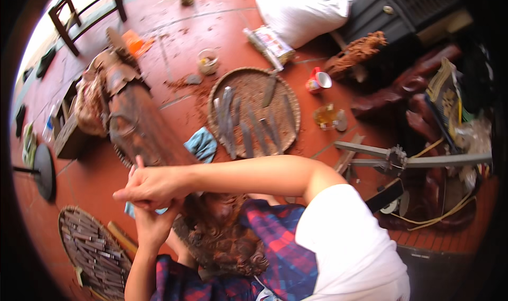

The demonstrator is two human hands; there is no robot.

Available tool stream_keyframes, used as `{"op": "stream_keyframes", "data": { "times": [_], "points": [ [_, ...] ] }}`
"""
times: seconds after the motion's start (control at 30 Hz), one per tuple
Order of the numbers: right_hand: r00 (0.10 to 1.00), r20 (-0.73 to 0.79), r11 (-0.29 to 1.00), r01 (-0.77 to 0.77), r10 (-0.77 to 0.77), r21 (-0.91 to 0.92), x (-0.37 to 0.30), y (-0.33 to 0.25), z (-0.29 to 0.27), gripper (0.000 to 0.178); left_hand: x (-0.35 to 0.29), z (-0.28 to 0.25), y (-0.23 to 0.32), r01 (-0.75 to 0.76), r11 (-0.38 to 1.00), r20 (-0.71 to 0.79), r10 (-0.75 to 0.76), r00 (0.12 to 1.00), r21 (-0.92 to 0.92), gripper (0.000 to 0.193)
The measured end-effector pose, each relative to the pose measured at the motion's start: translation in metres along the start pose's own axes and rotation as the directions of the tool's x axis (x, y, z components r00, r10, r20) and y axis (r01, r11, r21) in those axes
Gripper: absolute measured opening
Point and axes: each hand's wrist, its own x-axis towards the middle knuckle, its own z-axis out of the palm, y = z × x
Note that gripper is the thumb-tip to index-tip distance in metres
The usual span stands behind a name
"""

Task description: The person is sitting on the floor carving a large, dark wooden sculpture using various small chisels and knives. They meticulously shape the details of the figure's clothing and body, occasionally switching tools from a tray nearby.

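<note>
Both hands meet at centre-left, just at the near end of a long dark carved wood figure [135, 118]. Its long axis runs from the hands up-left toward the chair [87, 7], near end resting by the lap. Right hand [153, 184] crosses in from the right, fingers curled tight over the left hand [153, 221], which comes up from below; both pressed together, but can't tell if they pinch a tool or the wood itself. Right hand sits nearer the figure. Blue cloth [202, 145] just beside it. Containers: round woven tray [219, 87] w/ a row of chisels [246, 129] on wood dust; 2nd flat basket [66, 216] lower left, packed w/ more tools; small cup [208, 61] on the red floor
</note>
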Motion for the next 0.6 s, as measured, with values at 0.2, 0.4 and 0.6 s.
{"op": "stream_keyframes", "data": {
  "times": [0.2,0.4,0.6],
  "points": [
    [0.995,-0.023,0.991,0.094,-0.096,-0.094,-0.032,-0.011,0.006,0.059,0.020,0.042,0.016,-0.024,0.973,0.048,0.035,0.998,-0.230,0.105],
    [0.953,0.014,0.951,0.303,-0.303,-0.064,-0.009,-0.003,0.007,0.056,0.019,0.027,0.001,-0.153,0.977,-0.050,0.147,0.988,-0.150,0.072],
    [0.846,-0.123,0.855,0.508,-0.518,-0.107,-0.057,-0.036,0.037,0.051,-0.003,0.009,0.078,-0.279,0.957,0.057,0.275,0.960,0.079,0.016]
  ]
}}
